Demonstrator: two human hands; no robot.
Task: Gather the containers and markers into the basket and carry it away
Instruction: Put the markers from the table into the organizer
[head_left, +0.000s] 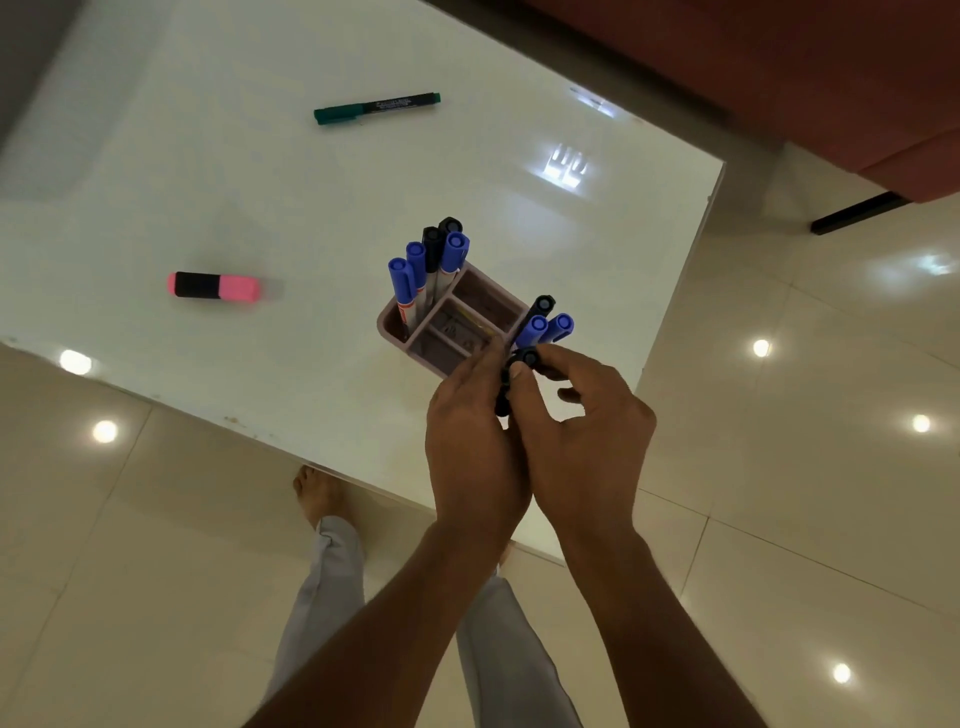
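Note:
A mauve basket (498, 299) with several compartments stands on the white table (260, 197) near its front right corner. Several blue and black markers (431, 260) stand upright in its far left compartment. My left hand (475, 441) and my right hand (587, 441) are together just in front of the basket, both closed around a bundle of blue and black markers (543, 330) whose caps stick out above my fingers. A green marker (376, 107) lies flat at the far middle of the table. A pink highlighter (213, 286) with a black band lies to the left.
The table's right edge (691, 260) and front edge run close to the basket. A dark red sofa (805, 78) stands beyond the table at the upper right. Glossy beige floor tiles surround the table. My legs and a bare foot (317, 496) show below.

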